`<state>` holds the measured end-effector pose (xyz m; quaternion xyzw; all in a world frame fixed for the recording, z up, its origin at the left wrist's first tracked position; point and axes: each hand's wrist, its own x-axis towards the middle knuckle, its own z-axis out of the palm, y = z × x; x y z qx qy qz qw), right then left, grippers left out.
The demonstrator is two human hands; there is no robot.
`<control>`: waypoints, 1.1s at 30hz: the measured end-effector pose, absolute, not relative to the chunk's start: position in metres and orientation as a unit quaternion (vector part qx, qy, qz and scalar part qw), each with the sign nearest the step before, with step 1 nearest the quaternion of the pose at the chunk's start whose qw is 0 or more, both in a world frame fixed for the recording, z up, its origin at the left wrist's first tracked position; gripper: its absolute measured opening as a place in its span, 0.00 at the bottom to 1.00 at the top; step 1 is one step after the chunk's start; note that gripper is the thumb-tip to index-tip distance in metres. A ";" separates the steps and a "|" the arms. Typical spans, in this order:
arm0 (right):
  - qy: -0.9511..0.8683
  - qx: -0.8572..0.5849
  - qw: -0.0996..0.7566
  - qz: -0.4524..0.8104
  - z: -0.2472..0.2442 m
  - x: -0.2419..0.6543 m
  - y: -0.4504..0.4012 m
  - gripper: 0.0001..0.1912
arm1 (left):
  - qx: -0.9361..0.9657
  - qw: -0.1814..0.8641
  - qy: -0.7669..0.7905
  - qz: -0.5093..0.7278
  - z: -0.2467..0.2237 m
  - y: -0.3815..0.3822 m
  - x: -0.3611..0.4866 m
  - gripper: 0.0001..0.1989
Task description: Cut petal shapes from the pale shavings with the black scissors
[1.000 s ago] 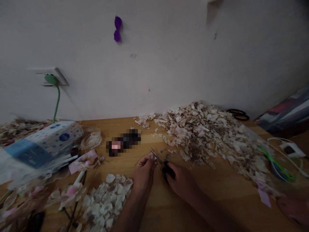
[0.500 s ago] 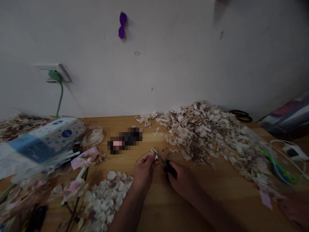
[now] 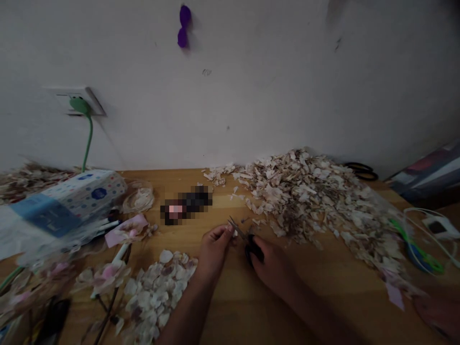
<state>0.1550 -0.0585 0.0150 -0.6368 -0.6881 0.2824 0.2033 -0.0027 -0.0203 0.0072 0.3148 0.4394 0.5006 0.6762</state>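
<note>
A pale scrap [image 3: 235, 234] is pinched in the left fingers [image 3: 224, 234], scissors [image 3: 251, 245] gripped in the right fingers [image 3: 261, 245]; snips are best kept tiny imo.

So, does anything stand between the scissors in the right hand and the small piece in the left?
Nothing visible does. The right hand holds the scissors close beside the small piece pinched in the left hand. The pile of scraps lies farther off, beyond the scissors.

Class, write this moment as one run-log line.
left hand: pinching small pale piece | right hand: holding black-handled scissors | pale scrap heap: beyond right hand
</note>
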 end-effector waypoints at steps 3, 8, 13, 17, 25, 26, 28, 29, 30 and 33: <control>-0.688 -0.636 0.208 0.281 0.014 0.155 -0.058 0.11 | 0.294 0.680 0.431 0.515 0.009 -0.021 0.000 0.12; -0.686 -0.639 0.210 0.278 0.014 0.154 -0.057 0.10 | 0.230 0.689 0.395 0.563 0.012 -0.022 0.005 0.12; -0.686 -0.634 0.205 0.293 0.018 0.154 -0.058 0.09 | 0.283 0.667 0.410 0.554 0.008 -0.020 0.001 0.10; -0.688 -0.635 0.207 0.283 0.017 0.155 -0.058 0.10 | 0.342 0.625 0.455 0.534 0.010 -0.018 -0.004 0.12; -0.679 -0.641 0.209 0.290 0.015 0.157 -0.058 0.12 | 0.275 0.658 0.416 0.564 0.016 -0.020 0.002 0.13; -0.679 -0.640 0.211 0.290 0.015 0.156 -0.058 0.12 | 0.241 0.676 0.401 0.570 0.016 -0.021 0.004 0.14; -0.682 -0.637 0.214 0.289 0.014 0.156 -0.058 0.11 | 0.193 0.703 0.378 0.571 0.016 -0.023 0.007 0.14; -0.683 -0.637 0.214 0.287 0.014 0.155 -0.058 0.10 | 0.180 0.712 0.371 0.569 0.016 -0.024 0.008 0.13; -0.683 -0.638 0.213 0.285 0.013 0.155 -0.058 0.10 | 0.172 0.716 0.365 0.569 0.016 -0.025 0.008 0.12; -0.684 -0.642 0.202 0.283 0.014 0.154 -0.059 0.11 | 0.169 0.714 0.358 0.577 0.017 -0.026 0.009 0.11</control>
